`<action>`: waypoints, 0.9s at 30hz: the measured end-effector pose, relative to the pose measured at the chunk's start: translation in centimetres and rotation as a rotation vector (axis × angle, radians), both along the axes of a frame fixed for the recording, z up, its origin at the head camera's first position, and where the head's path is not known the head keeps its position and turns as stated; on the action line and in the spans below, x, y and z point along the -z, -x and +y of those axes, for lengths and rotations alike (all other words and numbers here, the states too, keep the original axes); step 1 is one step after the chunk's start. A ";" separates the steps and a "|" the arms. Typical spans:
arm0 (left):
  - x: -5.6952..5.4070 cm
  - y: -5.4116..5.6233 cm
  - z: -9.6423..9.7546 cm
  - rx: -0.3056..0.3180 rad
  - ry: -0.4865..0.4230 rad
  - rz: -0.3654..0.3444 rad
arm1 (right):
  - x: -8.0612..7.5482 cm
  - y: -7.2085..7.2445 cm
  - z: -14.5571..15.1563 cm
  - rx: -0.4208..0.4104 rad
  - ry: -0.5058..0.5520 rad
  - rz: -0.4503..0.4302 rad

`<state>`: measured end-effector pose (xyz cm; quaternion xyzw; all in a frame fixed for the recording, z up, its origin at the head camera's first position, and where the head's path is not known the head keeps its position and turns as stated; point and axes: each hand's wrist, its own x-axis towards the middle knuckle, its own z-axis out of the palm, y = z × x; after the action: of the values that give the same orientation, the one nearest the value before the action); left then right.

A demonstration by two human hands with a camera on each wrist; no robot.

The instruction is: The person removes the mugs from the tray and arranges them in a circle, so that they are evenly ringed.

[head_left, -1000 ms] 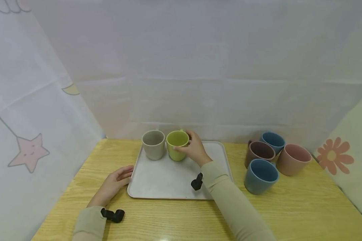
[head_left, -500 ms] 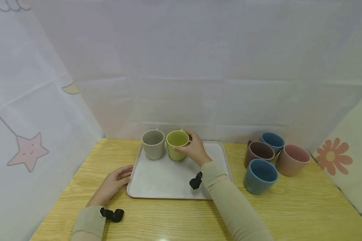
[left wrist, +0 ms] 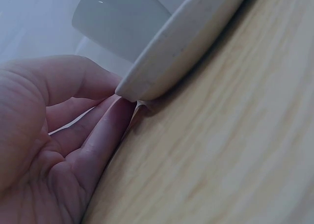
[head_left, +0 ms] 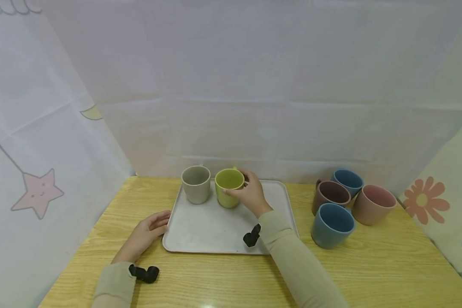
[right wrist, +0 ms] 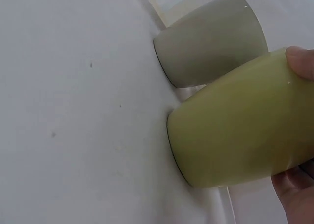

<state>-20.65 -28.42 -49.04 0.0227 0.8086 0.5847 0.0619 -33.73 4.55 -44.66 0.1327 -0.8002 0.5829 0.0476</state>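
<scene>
My right hand (head_left: pixel 250 194) grips a yellow-green mug (head_left: pixel 228 199), thumb on the near side and fingers behind it. The right wrist view shows the mug (right wrist: pixel 235 130) upright, its base at the tray surface; whether it touches cannot be told. Just left of it, a pale grey mug (head_left: pixel 196 192) stands upright, apart from it in the head view. Both are at the back of a white rectangular tray (head_left: pixel 211 239). My left hand (head_left: pixel 144 235) pinches the tray's left rim (left wrist: pixel 171 47) between thumb and fingers, as the left wrist view shows.
On the right of the wooden table (head_left: pixel 200 282) stand several mugs close together: a brown one (head_left: pixel 325 205), a pink one (head_left: pixel 371 209), a front blue one (head_left: pixel 329 235) and a rear blue one (head_left: pixel 348 177). A white cloth (head_left: pixel 223 107) hangs behind.
My right hand has shifted slightly right and nearer with the yellow-green mug, widening its gap from the grey mug. The left hand keeps its place at the tray.
</scene>
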 end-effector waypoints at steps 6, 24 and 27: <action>0.0 0.1 0.0 0.004 0.003 -0.007 | 0.3 -1.2 0.9 0.004 0.025 0.015; 0.1 0.3 0.0 0.000 0.013 -0.016 | 0.5 -2.9 2.4 -0.049 -0.002 -0.033; 0.1 0.3 0.0 0.003 0.013 -0.010 | 0.4 -2.8 2.4 -0.052 -0.001 -0.030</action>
<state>-20.98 -28.44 -49.12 0.0206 0.8121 0.5793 0.0673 -30.97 6.98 -45.10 0.1447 -0.7973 0.5856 0.0206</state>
